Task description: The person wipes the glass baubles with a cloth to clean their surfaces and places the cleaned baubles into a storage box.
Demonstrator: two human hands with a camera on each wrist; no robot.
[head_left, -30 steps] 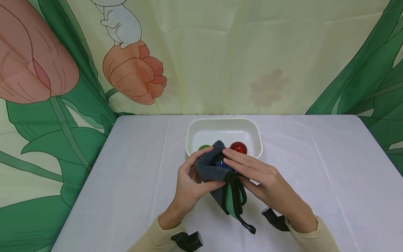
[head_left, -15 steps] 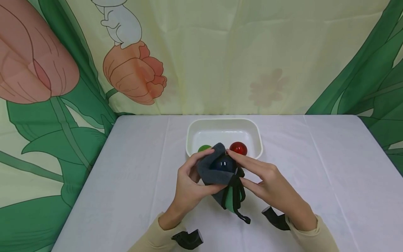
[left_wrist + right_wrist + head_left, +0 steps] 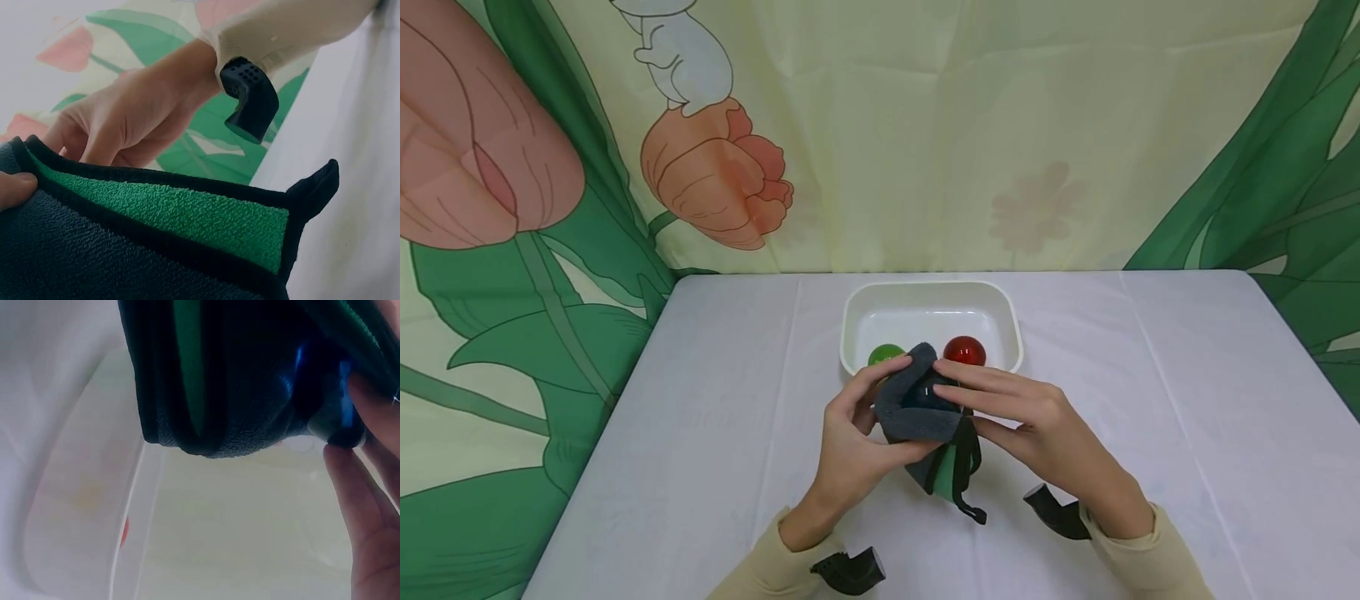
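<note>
A shiny dark blue ball [image 3: 922, 393] sits cupped in a folded towelling cloth [image 3: 917, 423], grey on one face and green on the other, with black edging. My left hand [image 3: 850, 442] grips the cloth around the ball from the left, thumb in front. From the right, my right hand [image 3: 1048, 421] holds the exposed side of the ball, fingertips on its surface and thumb lower by the cloth's edge. The right wrist view shows those fingertips against the glossy ball [image 3: 340, 415]. A black loop [image 3: 319, 184] sticks out from one corner of the cloth in the left wrist view.
Behind the hands stands a white tray [image 3: 1017, 333]. A green ball [image 3: 885, 353] and a red ball [image 3: 964, 351] are in its near part, partly covered by the hands and cloth. A white tablecloth [image 3: 737, 400] lies underneath; a printed curtain [image 3: 910, 167] hangs at the back.
More of the blue ball showed half a second ago; my right fingers now spread across it. The hanging end of the cloth has risen and drawn slightly left. My left hand keeps its grip.
</note>
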